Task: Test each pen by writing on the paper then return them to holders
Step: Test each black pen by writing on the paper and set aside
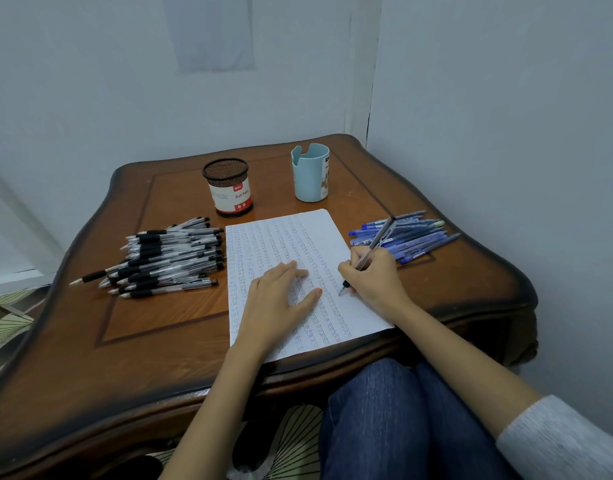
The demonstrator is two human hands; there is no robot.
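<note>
Two piles flanked paper (280,237): black pens (170,258) left, blue pens (412,237) right, likely sorted for mesh holder (228,188) and blue cup (310,174) behind. Left hand (280,299) lay flat, fingers straight, pinning sheet. Right hand (374,280) pinched pen (379,239), tip touching paper.

White paper (284,244) covered in rows of small scribbles lies flat mid-table, black-grip clear pens (170,258) heaped left of it, blue pens (412,237) heaped right, black mesh holder (228,188) and light-blue holder (311,174) upright behind, a single pen (370,251) tilted, tip on the paper, gripped by right hand (374,275).
</note>
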